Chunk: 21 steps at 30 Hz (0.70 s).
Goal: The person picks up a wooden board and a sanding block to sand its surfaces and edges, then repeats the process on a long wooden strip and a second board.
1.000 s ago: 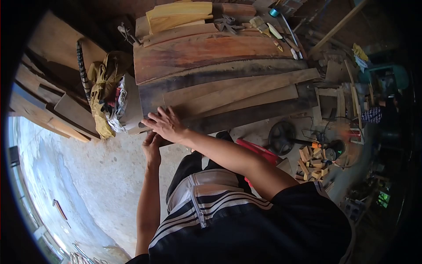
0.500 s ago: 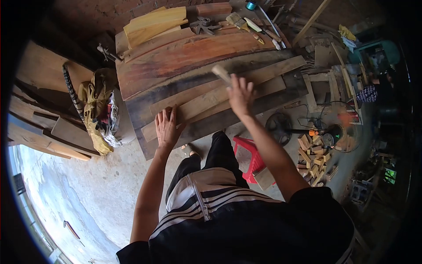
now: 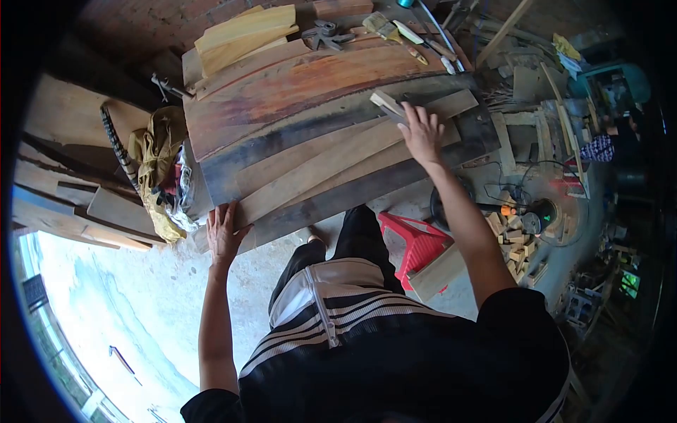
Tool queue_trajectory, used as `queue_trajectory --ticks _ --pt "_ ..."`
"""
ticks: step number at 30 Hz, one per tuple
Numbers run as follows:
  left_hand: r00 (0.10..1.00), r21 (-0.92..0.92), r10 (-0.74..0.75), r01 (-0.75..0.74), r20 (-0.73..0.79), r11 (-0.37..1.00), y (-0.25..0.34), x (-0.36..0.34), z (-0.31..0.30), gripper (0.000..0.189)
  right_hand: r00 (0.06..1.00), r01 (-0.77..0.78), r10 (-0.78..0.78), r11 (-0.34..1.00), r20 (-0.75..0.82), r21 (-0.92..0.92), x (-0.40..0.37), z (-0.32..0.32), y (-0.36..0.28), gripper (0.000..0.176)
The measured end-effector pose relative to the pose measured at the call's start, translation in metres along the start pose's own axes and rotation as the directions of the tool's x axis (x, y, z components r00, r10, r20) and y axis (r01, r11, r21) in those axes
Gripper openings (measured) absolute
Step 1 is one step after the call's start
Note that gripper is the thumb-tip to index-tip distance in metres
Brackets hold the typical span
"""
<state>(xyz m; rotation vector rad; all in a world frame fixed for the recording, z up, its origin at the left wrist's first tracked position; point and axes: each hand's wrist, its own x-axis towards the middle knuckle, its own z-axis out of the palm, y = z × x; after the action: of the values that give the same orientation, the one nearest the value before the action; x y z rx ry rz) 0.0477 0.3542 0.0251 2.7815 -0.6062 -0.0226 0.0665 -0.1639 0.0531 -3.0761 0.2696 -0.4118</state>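
Observation:
A long narrow wooden plank (image 3: 331,159) lies slantwise across the workbench (image 3: 486,130), on top of other boards (image 3: 374,163). My left hand (image 3: 224,233) grips the plank near its left end, thumb on the near side and fingers over the far side. That end reaches the bench's left edge and is partly hidden by the hand. Toward the plank's right part, my right hand (image 3: 423,135) is closed round a small wooden block (image 3: 385,103). A dark grey layer shows along the block's side. Whether the block touches the plank is hidden by the fingers.
At the bench's back lie pale boards (image 3: 247,39), a rusty metal part (image 3: 326,35), a brush (image 3: 384,28) and a white-handled tool (image 3: 409,32). A red stool (image 3: 409,243) with a board stands below. Wood offcuts (image 3: 518,247) lie right; cloth bags (image 3: 159,166) stand left.
My left hand has slid left from the plank's upper face to its end. The right hand and block have moved right. The plank has shifted slightly left.

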Motion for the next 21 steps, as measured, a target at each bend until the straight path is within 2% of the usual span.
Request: queue_trajectory --ticks 1,3,4,5,6,7,8,9,11,13,14,16,17,19,21 --pt "1.000 0.004 -0.013 0.013 -0.002 1.000 0.004 -0.001 0.001 0.080 1.000 0.023 -0.023 1.000 0.002 -0.003 0.006 -0.003 0.003 0.055" --pt "0.996 0.023 -0.090 0.090 -0.024 0.996 0.014 0.001 0.006 0.081 0.983 0.127 -0.142 0.983 0.113 0.131 0.003 -0.005 -0.023 0.054" --pt "0.992 0.073 -0.109 0.113 -0.057 0.991 0.022 0.005 0.011 0.084 0.959 0.255 -0.272 0.952 0.083 0.170 -0.002 -0.005 -0.053 0.056" --pt "0.993 0.066 -0.106 0.109 -0.057 0.992 0.028 0.009 0.013 0.084 0.934 0.319 -0.348 0.915 0.080 0.248 -0.010 -0.005 -0.090 0.056" --pt "0.989 0.081 -0.143 0.146 -0.039 0.986 0.035 0.014 0.014 0.085 0.910 0.390 -0.414 0.868 0.012 0.308 -0.020 -0.002 -0.125 0.056" --pt "0.983 0.096 -0.181 0.182 -0.023 0.979 0.042 0.018 0.016 0.086 0.893 0.427 -0.451 0.856 0.016 0.293 -0.032 0.005 -0.159 0.056" --pt "0.985 0.093 -0.174 0.175 -0.023 0.980 0.044 0.020 0.017 0.086 0.861 0.468 -0.509 0.801 0.011 0.373 -0.042 0.010 -0.184 0.056" --pt "0.988 0.108 -0.145 0.149 -0.043 0.983 0.044 0.019 0.016 0.087 0.823 0.563 -0.555 0.765 -0.121 0.315 -0.048 0.014 -0.202 0.057" --pt "0.992 0.130 -0.112 0.119 -0.061 0.984 0.041 0.019 0.016 0.088 0.789 0.612 -0.590 0.732 -0.171 0.298 -0.048 0.020 -0.188 0.057" --pt "0.989 0.225 -0.147 0.147 -0.019 0.963 0.037 0.016 0.023 0.090 0.870 0.486 -0.488 0.819 -0.077 0.305 -0.026 0.004 -0.138 0.056" --pt "0.988 0.223 -0.152 0.151 -0.013 0.963 0.038 0.016 0.024 0.090 0.925 0.357 -0.378 0.898 0.037 0.256 -0.012 -0.010 -0.105 0.054" --pt "0.987 0.253 -0.162 0.153 0.015 0.955 0.040 0.018 0.022 0.093 0.988 0.131 -0.135 0.990 0.076 0.053 0.010 -0.009 -0.030 0.055" --pt "0.985 0.254 -0.171 0.162 0.015 0.954 0.039 0.018 0.022 0.093 0.999 0.010 -0.010 1.000 0.036 -0.019 0.018 0.002 0.007 0.055" --pt "0.974 0.262 -0.217 0.191 0.071 0.946 0.040 0.018 0.021 0.091 0.992 -0.129 0.129 0.988 -0.008 -0.089 0.031 0.014 0.064 0.056" --pt "0.976 0.235 -0.209 0.190 0.058 0.953 0.044 0.017 0.014 0.090 0.988 -0.152 0.150 0.983 -0.033 -0.101 0.030 0.018 0.047 0.056"
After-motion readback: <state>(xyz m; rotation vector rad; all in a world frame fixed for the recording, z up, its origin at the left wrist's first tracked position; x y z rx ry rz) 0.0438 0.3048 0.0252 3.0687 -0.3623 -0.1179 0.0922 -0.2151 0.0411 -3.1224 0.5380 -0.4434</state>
